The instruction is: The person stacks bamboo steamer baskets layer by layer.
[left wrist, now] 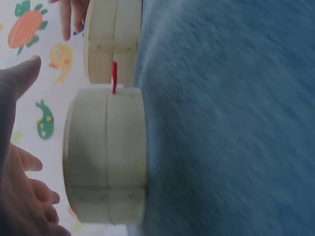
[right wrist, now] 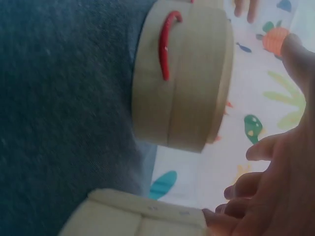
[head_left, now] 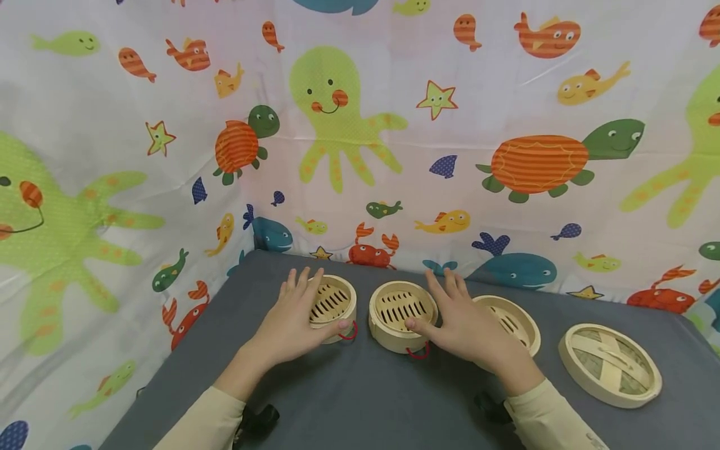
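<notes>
My left hand point(head_left: 295, 319) is held over the left side of a small bamboo steamer basket point(head_left: 333, 301), fingers spread and partly covering it. A second steamer basket point(head_left: 402, 309) with a slatted base stands to its right, and a red loop point(head_left: 418, 352) sticks out at its front. My right hand point(head_left: 464, 322) reaches over between that one and a third basket point(head_left: 514, 322), hiding part of the third. Its thumb overlaps the middle basket's rim in the head view. In the right wrist view the fingers stand apart from the basket wall point(right wrist: 182, 83). Neither hand grips anything.
A woven bamboo lid point(head_left: 610, 364) with a strap handle lies at the right. Everything rests on a dark grey cloth-covered table point(head_left: 371, 400). A white curtain point(head_left: 394, 181) printed with sea animals hangs along the back and left.
</notes>
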Available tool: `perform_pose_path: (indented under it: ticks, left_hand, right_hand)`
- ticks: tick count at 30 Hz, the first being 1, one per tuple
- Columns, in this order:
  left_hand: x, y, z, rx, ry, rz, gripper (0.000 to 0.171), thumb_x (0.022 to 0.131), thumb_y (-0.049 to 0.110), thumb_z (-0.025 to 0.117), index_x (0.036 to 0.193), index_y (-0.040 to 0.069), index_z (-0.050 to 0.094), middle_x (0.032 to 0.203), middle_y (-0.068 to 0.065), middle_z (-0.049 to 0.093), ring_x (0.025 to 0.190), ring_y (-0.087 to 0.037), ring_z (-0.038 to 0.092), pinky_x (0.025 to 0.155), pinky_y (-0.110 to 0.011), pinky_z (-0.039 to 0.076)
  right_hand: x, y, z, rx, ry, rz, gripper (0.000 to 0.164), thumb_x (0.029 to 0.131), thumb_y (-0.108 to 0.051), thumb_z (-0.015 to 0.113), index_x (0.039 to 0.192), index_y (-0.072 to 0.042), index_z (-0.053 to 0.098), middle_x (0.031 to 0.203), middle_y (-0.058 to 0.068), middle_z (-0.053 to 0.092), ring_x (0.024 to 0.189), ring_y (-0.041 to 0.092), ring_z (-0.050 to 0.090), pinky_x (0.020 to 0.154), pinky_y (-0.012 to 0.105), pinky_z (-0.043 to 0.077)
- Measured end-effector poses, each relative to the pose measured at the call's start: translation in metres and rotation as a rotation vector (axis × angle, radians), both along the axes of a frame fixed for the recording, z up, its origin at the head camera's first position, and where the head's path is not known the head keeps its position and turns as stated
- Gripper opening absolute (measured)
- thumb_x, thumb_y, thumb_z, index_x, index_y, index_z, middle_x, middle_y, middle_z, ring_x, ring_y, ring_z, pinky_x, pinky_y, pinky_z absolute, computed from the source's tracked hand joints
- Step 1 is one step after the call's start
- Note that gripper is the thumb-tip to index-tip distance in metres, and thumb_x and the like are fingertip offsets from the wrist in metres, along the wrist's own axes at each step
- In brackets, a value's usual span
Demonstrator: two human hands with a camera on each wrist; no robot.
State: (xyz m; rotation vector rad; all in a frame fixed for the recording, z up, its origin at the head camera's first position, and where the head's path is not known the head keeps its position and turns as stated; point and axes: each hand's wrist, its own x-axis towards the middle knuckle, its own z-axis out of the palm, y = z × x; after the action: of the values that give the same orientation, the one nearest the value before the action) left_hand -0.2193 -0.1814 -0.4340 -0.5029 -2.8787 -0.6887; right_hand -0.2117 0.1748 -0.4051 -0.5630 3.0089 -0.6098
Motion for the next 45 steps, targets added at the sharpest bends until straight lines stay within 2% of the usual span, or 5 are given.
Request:
perform_pose_path:
  ticks: [8, 15, 22, 27, 45]
  left_hand:
    - [0.001, -0.024, -0.014, 0.146, -0.137, -0.004, 0.127, 0.086, 0.083, 0.073, 0.176, 0.013, 0.017, 0.18, -0.02, 0.014, 0.166, -0.046, -0.002, 0.121, -0.079, 0.021]
    - [-0.005, -0.031, -0.019, 0.249, -0.177, -0.008, 0.132, 0.084, 0.076, 0.082, 0.175, 0.008, 0.014, 0.179, -0.019, 0.02, 0.164, -0.044, 0.02, 0.123, -0.072, 0.028]
    - [-0.007, -0.036, -0.022, 0.295, -0.165, 0.019, 0.132, 0.081, 0.07, 0.089, 0.172, 0.001, 0.023, 0.17, -0.021, 0.04, 0.154, -0.041, 0.042, 0.119, -0.066, 0.039]
    - [-0.01, -0.039, -0.026, 0.303, -0.13, 0.011, 0.129, 0.077, 0.069, 0.093, 0.167, -0.003, 0.035, 0.163, -0.02, 0.049, 0.15, -0.039, 0.048, 0.118, -0.063, 0.042]
    - [-0.012, -0.043, -0.036, 0.305, -0.121, 0.045, 0.131, 0.073, 0.074, 0.093, 0.167, 0.002, 0.037, 0.162, -0.019, 0.049, 0.149, -0.04, 0.047, 0.117, -0.066, 0.041]
  right_hand:
    - [-0.001, -0.015, -0.011, -0.125, -0.058, -0.006, 0.124, 0.095, -0.081, 0.064, 0.176, -0.011, 0.0, 0.177, 0.028, 0.018, 0.16, 0.052, 0.024, 0.114, 0.074, 0.04]
    - [-0.004, -0.024, -0.018, -0.157, -0.077, -0.042, 0.144, 0.087, -0.086, 0.07, 0.173, -0.002, -0.01, 0.159, 0.036, 0.048, 0.128, 0.045, 0.066, 0.099, 0.061, 0.056]
    - [-0.004, -0.031, -0.026, -0.173, -0.074, -0.086, 0.145, 0.078, -0.08, 0.084, 0.168, 0.011, 0.016, 0.162, 0.035, 0.044, 0.141, 0.048, 0.055, 0.11, 0.064, 0.048]
    - [-0.006, -0.031, -0.029, -0.175, -0.049, -0.079, 0.136, 0.076, -0.074, 0.091, 0.161, 0.014, 0.031, 0.153, 0.03, 0.052, 0.13, 0.041, 0.06, 0.104, 0.059, 0.052]
    - [-0.003, -0.035, -0.029, -0.18, -0.052, -0.119, 0.133, 0.077, -0.075, 0.087, 0.162, 0.012, 0.033, 0.156, 0.031, 0.048, 0.128, 0.04, 0.059, 0.101, 0.059, 0.053]
